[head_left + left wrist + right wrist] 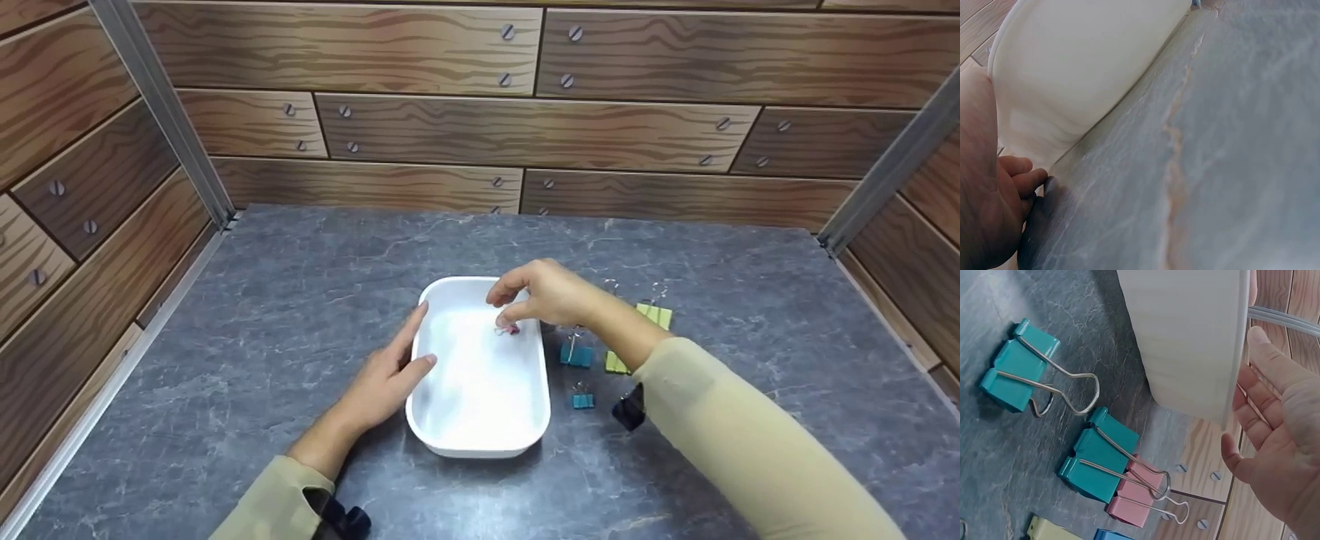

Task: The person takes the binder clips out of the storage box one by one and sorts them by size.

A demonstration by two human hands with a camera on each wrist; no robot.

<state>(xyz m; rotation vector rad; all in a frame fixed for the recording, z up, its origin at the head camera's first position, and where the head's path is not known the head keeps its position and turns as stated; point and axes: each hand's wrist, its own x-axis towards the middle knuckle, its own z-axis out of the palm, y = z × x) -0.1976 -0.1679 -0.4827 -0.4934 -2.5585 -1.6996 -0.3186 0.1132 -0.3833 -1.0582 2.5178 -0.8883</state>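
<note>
Grey stone tabletop (300, 300) bears a white tray (480, 442). Left hand (390, 375), fingers straight, touches its left rim. Right hand (544, 292) pinches a pink clip (511, 328) above the tray; teal clips (576, 354) lie just right.

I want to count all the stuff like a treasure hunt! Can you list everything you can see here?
tray: one, white, middle of the table.
small pink clip: one, pink, over the tray at the right hand's fingertips.
teal clips: at least two, teal, on the table right of the tray.
pink clip: one, pink, on the table behind a teal clip.
yellow-green clips: two, yellow-green, on the table right of the tray.
table: one, grey marble pattern.
walls: wood-plank pattern with screws, round the table.
left hand: one, fingers straight against the tray's left side.
right hand: one, pinches the small pink clip above the tray.
</note>
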